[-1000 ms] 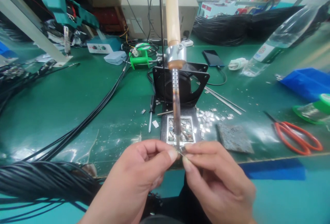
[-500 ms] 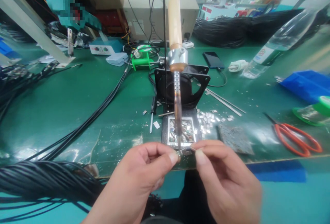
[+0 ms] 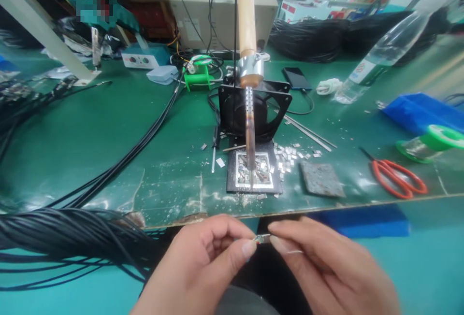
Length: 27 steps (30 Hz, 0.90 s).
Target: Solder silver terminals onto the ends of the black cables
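My left hand (image 3: 217,252) pinches the wire end of a small connector (image 3: 263,239) between thumb and forefinger. Some red and green shows where its thin wires meet the metal part. From the other side, my right hand (image 3: 322,257) grips the metal end with thumb and fingertips. Both hands are close together in front of the bench edge, over my lap. Beyond them a soldering iron (image 3: 250,107) with a wooden handle is held tip down above a square tray (image 3: 237,170) of small scraps. The fingers hide most of the connector.
Behind the iron stands a black fan (image 3: 228,112). Small metal pieces (image 3: 290,153) lie beside a grey pad (image 3: 322,179). Red-handled scissors (image 3: 398,179) and a solder spool (image 3: 427,143) are to the right. A bundle of black cables (image 3: 72,242) hangs over the left edge.
Both hands have drawn back from the iron's tip toward my body, bringing the connector with them past the bench edge. The view has shifted slightly.
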### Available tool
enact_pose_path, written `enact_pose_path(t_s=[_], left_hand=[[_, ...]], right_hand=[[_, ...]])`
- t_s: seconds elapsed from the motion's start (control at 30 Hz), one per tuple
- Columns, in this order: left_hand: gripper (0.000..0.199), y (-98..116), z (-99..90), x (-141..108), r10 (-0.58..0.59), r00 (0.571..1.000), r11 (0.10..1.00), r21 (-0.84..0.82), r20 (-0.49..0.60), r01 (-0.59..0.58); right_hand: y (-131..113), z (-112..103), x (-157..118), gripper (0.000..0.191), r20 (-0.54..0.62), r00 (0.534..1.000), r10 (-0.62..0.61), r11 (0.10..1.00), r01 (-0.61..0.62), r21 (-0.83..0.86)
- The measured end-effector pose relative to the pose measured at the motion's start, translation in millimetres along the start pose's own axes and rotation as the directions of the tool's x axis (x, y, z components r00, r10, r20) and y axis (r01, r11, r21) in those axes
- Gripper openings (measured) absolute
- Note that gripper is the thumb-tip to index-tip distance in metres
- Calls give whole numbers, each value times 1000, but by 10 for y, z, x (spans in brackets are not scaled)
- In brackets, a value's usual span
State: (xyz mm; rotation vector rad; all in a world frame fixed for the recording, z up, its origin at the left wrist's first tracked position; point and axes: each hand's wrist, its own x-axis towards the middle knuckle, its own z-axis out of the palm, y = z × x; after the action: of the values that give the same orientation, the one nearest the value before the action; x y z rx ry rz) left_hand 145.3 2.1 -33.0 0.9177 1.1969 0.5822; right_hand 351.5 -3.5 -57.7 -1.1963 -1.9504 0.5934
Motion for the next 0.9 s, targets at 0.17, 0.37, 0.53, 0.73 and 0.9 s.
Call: enact_pose_path(t_s=[0.17, 0.37, 0.53, 0.73, 0.9], left_hand=[[27, -47, -13, -104, 156, 988, 936, 320, -4, -147], [28, -85, 19, -146, 222, 975, 900, 385, 2, -206], [26, -141, 53, -179, 240, 971, 902, 367, 8, -226], [26, -194, 51, -213, 213, 977, 912, 357, 7, -201], [27, -181, 66, -223, 212, 977, 908, 366, 21, -205]], right_hand=[[20, -144, -10, 16, 117, 983, -144, 972, 162, -169], [-112, -207, 39, 32, 181, 959, -218, 958, 245, -148], [-131, -188, 76, 47, 202, 945, -259, 948, 288, -134], [-121, -198, 41, 60, 236, 929, -285, 931, 327, -163], [-167, -263, 23, 56, 289, 931, -222, 937, 286, -202]])
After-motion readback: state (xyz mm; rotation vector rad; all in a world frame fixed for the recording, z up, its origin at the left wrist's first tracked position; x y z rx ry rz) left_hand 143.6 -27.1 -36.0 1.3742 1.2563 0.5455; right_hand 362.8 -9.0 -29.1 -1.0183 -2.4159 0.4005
